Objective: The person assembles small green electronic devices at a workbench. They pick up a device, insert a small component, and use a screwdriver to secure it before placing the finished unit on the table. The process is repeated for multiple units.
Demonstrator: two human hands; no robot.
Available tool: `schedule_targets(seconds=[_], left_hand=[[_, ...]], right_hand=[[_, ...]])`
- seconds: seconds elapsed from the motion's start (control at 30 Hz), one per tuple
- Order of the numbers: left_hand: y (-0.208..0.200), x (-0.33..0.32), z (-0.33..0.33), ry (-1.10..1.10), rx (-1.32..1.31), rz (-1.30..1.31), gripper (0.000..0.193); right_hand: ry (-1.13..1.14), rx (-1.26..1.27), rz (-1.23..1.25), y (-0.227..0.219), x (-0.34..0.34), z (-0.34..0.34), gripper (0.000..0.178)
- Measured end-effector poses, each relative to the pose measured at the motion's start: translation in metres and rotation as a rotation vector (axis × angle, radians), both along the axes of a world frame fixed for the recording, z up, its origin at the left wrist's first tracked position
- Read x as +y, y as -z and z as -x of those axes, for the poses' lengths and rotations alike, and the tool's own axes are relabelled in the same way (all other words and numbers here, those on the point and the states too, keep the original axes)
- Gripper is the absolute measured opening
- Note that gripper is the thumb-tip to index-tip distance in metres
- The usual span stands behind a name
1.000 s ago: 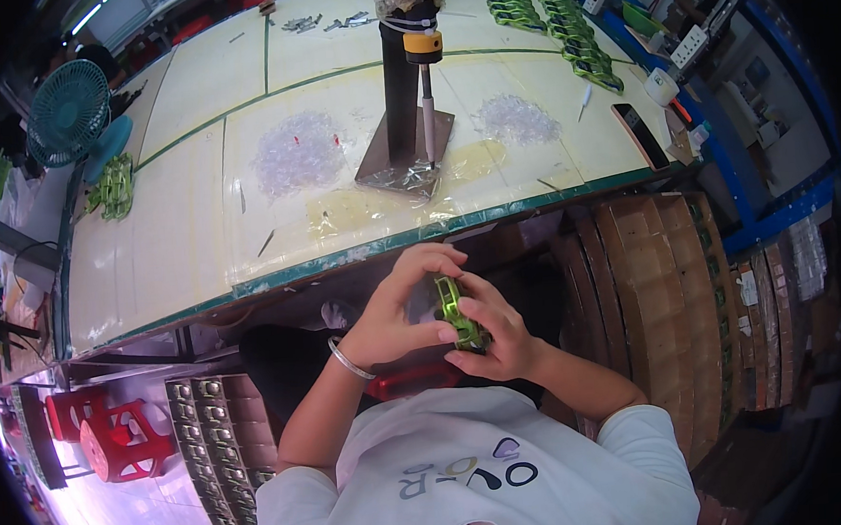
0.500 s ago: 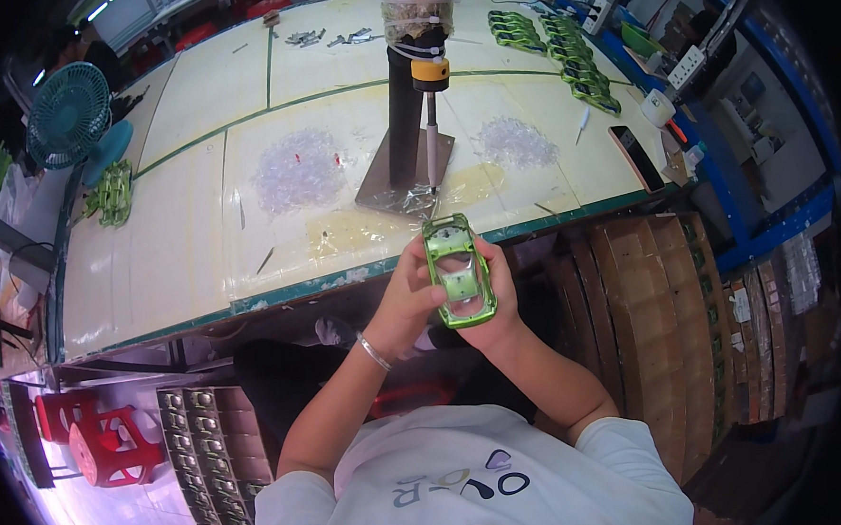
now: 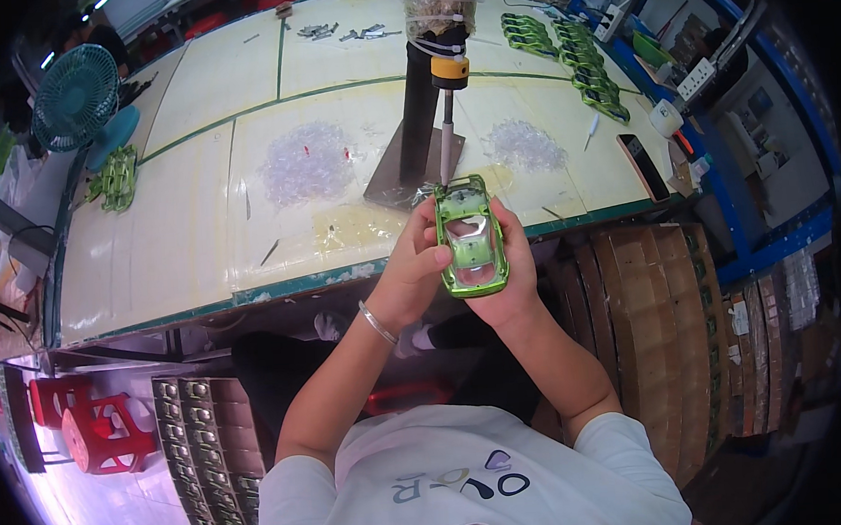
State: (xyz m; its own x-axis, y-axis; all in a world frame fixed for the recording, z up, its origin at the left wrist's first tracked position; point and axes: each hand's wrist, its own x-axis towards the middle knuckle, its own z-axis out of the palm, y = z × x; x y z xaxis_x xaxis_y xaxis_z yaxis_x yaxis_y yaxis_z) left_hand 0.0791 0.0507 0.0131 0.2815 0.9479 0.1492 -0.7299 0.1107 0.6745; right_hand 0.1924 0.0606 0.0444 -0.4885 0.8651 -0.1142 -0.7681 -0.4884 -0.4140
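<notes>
Between both hands I hold a shiny green toy car body shell [image 3: 474,250], its hollow inside facing up and its far end tipped toward the table. My left hand [image 3: 418,264] grips its left side, thumb over the edge; a metal bangle circles that wrist. My right hand [image 3: 516,272] wraps the right side, fingers partly hidden beneath. The far left corner of the shell lies at the tip of an upright electric screwdriver [image 3: 447,133], which hangs from a black post [image 3: 417,115] on a metal base plate [image 3: 388,183]. Whether tip and shell touch, I cannot tell.
Piles of small clear plastic parts [image 3: 306,164] [image 3: 526,147] lie left and right of the post. More green car shells [image 3: 586,64] sit at the far right, others [image 3: 114,181] beside a green fan [image 3: 74,98]. A phone [image 3: 642,167] lies at the right edge; compartmented cartons [image 3: 657,326] stand below.
Both hands have moved the car shell forward and slightly right, bringing its far corner up to the screwdriver's tip. The whole view has shifted a little.
</notes>
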Motion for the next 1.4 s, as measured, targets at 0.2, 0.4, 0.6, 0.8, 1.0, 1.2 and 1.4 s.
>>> schedule_targets(seconds=[0.2, 0.4, 0.6, 0.8, 1.0, 1.2, 1.4], left_hand=[[-0.006, 0.000, 0.001, -0.010, 0.002, -0.007, 0.085], [-0.008, 0.002, 0.000, -0.003, -0.012, -0.002, 0.084], [-0.015, 0.000, 0.000, 0.005, -0.006, 0.020, 0.080], [-0.024, -0.001, 0.001, -0.003, 0.006, 0.033, 0.071], [-0.032, -0.001, -0.002, 0.010, 0.000, 0.057, 0.065], [-0.026, 0.002, 0.000, -0.030, 0.114, 0.088, 0.077], [-0.028, 0.002, -0.004, -0.100, 0.140, 0.074, 0.081]], right_hand=[[-0.032, 0.037, -0.032, -0.005, 0.000, 0.001, 0.039], [-0.038, 0.059, -0.027, -0.005, 0.001, -0.001, 0.042], [-0.047, 0.089, -0.053, -0.007, -0.001, -0.002, 0.046], [-0.026, 0.068, -0.061, -0.013, -0.003, 0.000, 0.048], [0.049, -0.019, 0.012, -0.016, -0.003, -0.001, 0.051], [0.028, -0.129, 0.013, -0.013, 0.002, -0.004, 0.053], [-0.013, -0.137, -0.051, -0.004, 0.005, -0.007, 0.053]])
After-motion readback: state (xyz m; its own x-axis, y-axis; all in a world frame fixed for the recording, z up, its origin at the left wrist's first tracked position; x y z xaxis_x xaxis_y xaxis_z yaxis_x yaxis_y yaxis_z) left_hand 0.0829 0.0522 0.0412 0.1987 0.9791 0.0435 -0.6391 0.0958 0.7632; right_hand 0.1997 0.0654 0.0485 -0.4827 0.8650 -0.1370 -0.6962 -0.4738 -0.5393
